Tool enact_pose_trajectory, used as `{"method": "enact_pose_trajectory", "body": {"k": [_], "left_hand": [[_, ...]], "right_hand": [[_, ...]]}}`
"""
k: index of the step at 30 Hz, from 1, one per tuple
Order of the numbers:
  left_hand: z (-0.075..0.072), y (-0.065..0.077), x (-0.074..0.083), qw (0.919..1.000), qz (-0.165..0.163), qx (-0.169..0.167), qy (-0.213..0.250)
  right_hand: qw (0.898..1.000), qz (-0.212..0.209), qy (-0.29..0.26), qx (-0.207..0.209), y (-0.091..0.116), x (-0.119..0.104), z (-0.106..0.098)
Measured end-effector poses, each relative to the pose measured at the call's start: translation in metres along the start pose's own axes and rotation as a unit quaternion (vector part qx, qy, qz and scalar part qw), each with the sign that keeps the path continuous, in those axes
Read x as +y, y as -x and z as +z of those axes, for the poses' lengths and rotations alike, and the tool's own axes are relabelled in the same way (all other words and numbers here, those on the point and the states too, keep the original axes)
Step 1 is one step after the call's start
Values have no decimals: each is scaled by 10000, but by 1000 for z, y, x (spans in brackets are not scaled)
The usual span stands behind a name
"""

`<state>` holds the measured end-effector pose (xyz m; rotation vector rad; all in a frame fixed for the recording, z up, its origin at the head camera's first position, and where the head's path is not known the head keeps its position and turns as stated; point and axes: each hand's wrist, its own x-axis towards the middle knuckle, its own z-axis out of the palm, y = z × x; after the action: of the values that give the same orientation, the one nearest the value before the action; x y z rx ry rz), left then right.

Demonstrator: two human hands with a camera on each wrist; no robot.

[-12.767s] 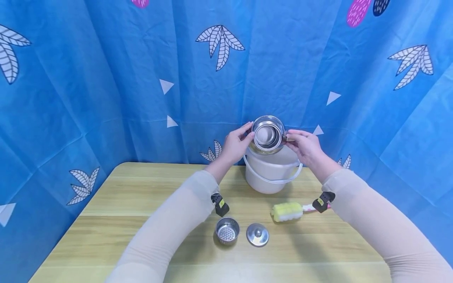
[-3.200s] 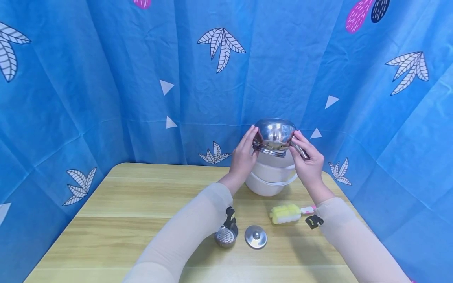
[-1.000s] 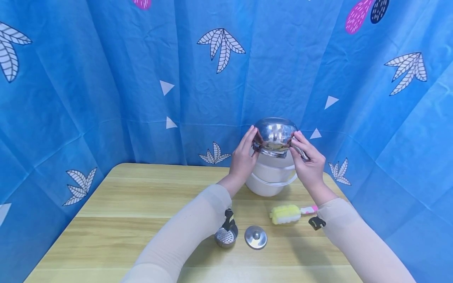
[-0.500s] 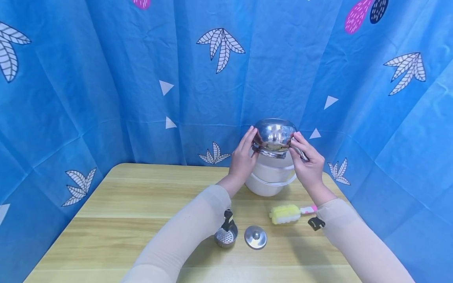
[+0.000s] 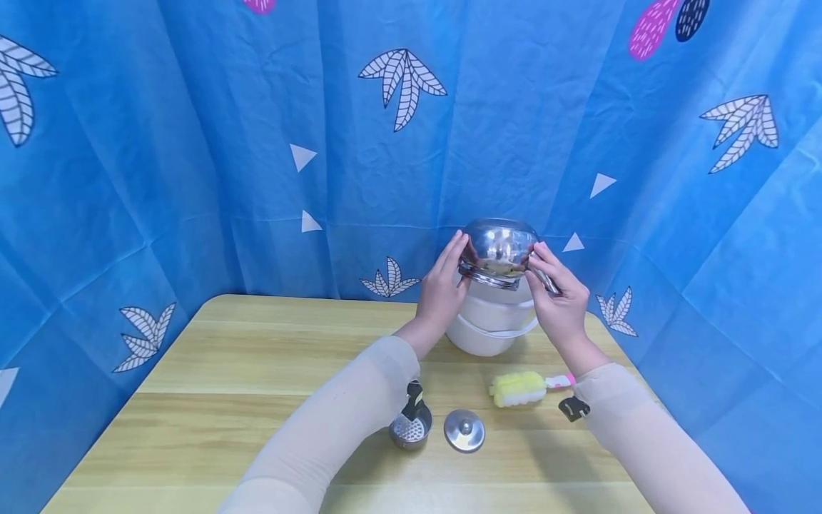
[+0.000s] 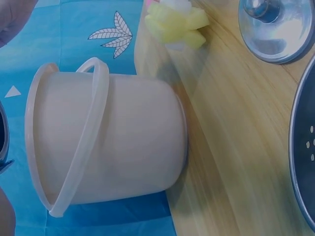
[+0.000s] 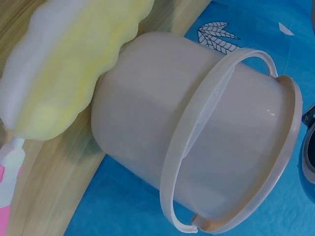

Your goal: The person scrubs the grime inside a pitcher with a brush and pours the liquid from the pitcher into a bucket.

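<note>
since a second ago barely anything shifts: both hands, left hand [image 5: 443, 285] and right hand [image 5: 557, 300], still grip the upturned steel pot [image 5: 499, 250] mouth-down over the white bucket [image 5: 491, 325], probably draining it.

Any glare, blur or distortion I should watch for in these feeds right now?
Head view: sharp and evenly lit, wide-angle bend at the edges, bright reflections on the steel pot held by the left hand and right hand. Left wrist view: white bucket slightly soft and washed out, table streaked with blur. Right wrist view: sponge brush close and out of focus, bucket clearer.
</note>
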<state>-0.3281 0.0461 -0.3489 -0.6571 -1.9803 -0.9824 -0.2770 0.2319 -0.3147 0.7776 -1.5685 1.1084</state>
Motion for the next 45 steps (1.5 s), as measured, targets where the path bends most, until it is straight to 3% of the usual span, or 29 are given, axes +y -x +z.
{"method": "enact_pose_trajectory", "body": {"k": [25, 32, 39, 45], "left_hand": [[-4, 2, -5, 9999, 14, -140, 46], [-9, -1, -6, 9997, 62, -224, 8], [-10, -2, -7, 9996, 146, -219, -36], [-10, -3, -7, 9997, 147, -216, 37]], "right_hand": [[9990, 393, -210, -57, 2, 2, 1], [9967, 800, 62, -100, 1, -5, 1], [9894, 1446, -153, -13, 2, -3, 0], [9823, 1866, -144, 2, 7, 15, -4]]}}
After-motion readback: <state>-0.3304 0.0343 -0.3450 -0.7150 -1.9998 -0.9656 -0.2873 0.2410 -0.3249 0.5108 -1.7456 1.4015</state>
